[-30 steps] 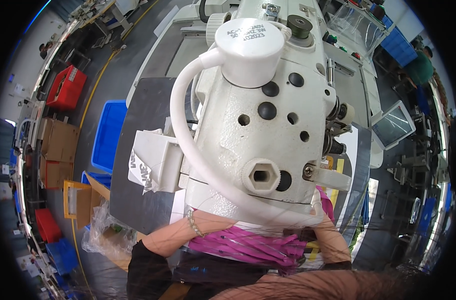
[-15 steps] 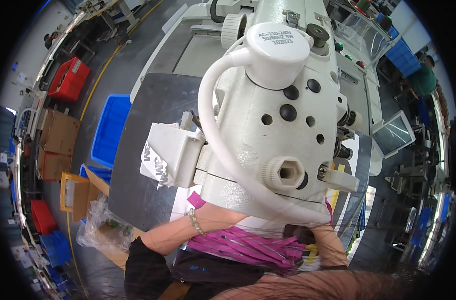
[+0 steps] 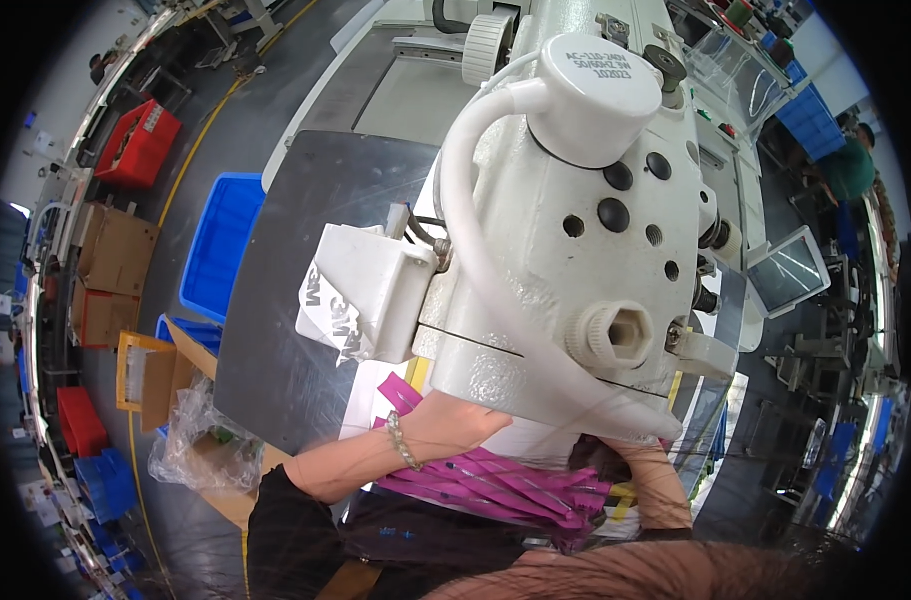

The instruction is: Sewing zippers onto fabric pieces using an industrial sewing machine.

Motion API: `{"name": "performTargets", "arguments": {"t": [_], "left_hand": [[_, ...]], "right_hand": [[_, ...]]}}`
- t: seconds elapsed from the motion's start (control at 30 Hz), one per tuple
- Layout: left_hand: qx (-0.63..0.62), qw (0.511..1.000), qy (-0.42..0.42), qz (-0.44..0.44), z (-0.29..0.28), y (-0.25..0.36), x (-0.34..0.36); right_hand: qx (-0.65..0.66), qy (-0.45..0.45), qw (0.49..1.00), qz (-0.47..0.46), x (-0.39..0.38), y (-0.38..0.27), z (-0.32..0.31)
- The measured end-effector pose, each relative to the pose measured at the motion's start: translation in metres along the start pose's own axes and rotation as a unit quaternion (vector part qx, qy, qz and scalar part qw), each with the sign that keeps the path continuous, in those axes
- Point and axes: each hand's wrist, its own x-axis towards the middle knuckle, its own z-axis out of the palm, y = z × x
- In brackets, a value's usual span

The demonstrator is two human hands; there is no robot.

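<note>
Magenta strips (image 3: 506,490) lie bunched along the near edge of the tabletop (image 3: 276,300), close to the torso; I cannot tell what bears their weight. My left hand (image 3: 463,422) has its fingers loosely curled at the bundle's far side, tips hidden, grip uncertain. My right forearm (image 3: 659,485) runs beneath the machine head (image 3: 576,270); the fingers there are out of sight, state unknown. Judgement: light, limp, prone to tangling; best pinched singly by a loose end. Texture: flat, narrow, fabric-like; casting enamelled, pebbled.
</note>
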Motion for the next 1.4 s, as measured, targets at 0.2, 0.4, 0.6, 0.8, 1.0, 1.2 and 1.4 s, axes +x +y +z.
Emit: {"name": "performTargets", "arguments": {"t": [0.2, 0.4, 0.6, 0.8, 1.0, 1.2, 1.4], "left_hand": [[0.026, 0.990, 0.119, 0.066, -0.008, 0.008, 0.017], [0.091, 0.983, 0.126, 0.092, -0.004, 0.001, 0.018], [0.090, 0.974, 0.177, 0.105, -0.010, -0.026, 0.011], [0.102, 0.978, 0.157, 0.089, -0.007, -0.041, 0.016], [0.137, 0.978, 0.122, 0.099, -0.007, -0.038, 0.017], [0.169, 0.972, 0.126, 0.104, 0.002, -0.041, 0.017], [0.208, 0.960, 0.148, 0.117, -0.002, -0.033, 0.020]], "right_hand": [[0.005, -0.015, 1.000, -0.009, 0.003, -0.002, -0.002], [0.036, -0.041, 0.996, -0.067, 0.008, -0.007, 0.009], [-0.058, 0.048, 0.988, -0.131, 0.015, -0.014, 0.010], [-0.066, 0.075, 0.983, -0.151, 0.018, -0.013, 0.016], [-0.026, 0.088, 0.984, -0.150, 0.019, -0.013, 0.014], [-0.011, 0.097, 0.984, -0.150, 0.017, -0.012, 0.020], [-0.021, 0.090, 0.987, -0.133, 0.018, -0.017, 0.013]]}}
